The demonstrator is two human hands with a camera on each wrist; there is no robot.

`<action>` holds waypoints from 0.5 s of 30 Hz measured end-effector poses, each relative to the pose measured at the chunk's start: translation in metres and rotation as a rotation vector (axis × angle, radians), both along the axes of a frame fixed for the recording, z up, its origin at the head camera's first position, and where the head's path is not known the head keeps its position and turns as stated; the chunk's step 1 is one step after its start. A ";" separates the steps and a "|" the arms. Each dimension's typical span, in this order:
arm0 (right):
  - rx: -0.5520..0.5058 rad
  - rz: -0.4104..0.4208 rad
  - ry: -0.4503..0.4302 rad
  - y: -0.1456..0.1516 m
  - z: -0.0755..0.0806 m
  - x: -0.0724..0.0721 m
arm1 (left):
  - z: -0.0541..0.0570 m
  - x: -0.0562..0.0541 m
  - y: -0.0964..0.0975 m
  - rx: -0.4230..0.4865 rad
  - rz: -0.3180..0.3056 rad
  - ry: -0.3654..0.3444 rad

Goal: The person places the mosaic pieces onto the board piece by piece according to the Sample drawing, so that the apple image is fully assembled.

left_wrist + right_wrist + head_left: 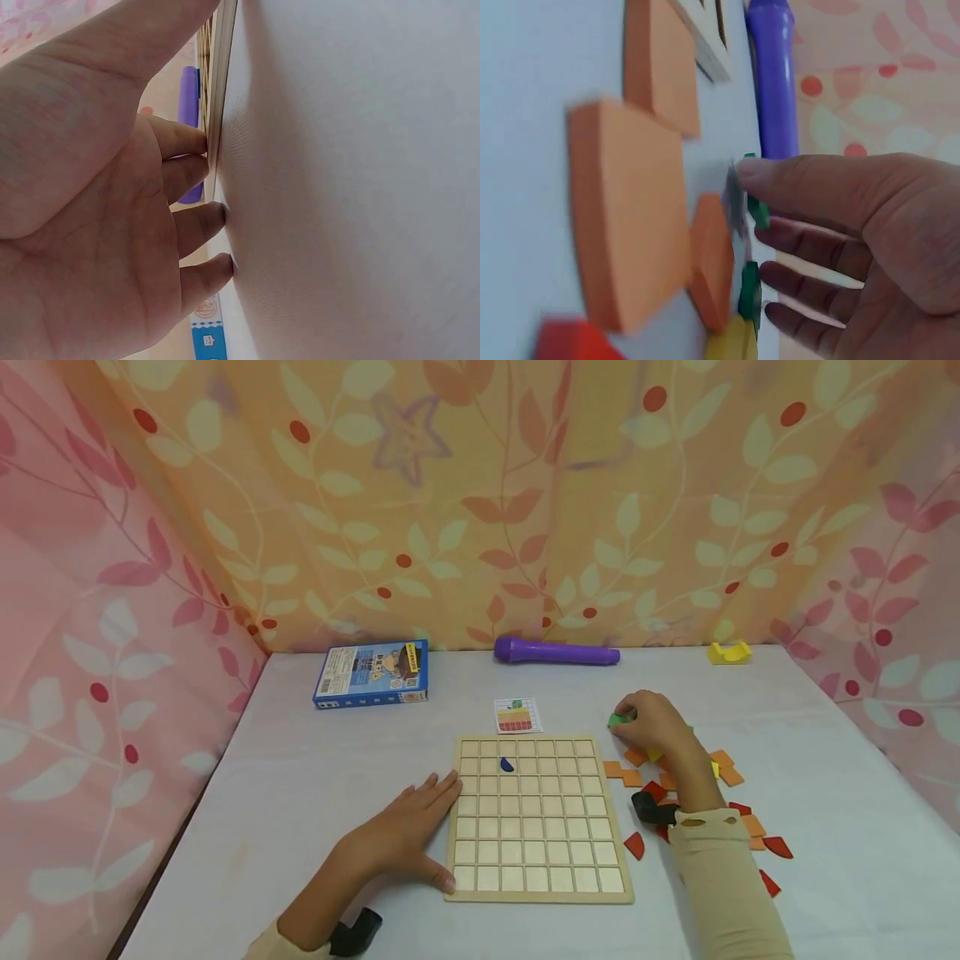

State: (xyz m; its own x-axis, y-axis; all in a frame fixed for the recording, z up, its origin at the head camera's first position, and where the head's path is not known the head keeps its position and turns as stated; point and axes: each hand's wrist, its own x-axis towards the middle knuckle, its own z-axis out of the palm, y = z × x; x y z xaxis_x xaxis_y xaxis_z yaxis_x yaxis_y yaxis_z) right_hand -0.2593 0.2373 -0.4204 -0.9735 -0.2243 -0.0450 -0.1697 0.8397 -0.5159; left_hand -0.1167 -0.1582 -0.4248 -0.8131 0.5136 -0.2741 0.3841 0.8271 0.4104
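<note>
My left hand (397,835) rests with extended fingers along the left side of a wooden grid board (540,897), its thumb near the lower left corner. In the left wrist view the fingertips (196,142) meet the board's edge. One dark blue piece (507,765) lies in an upper cell of the grid. Beyond the board's upper right, my right hand (654,725) pinches a small green piece (757,212) between thumb and fingers, low over the table. Another green piece (749,289) lies by the lower fingers. Orange tiles (634,217) are spread close to this hand.
Red pieces (634,846) and a yellow piece (735,341) lie among the orange ones right of the board. Behind the board is a printed pattern card (517,716). Farther back are a blue box (371,673), a purple microphone-shaped object (557,652) and a yellow block (729,653).
</note>
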 end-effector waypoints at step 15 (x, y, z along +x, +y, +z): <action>-0.111 0.250 0.059 -0.050 0.003 0.008 | -0.002 -0.001 0.001 0.015 0.001 -0.004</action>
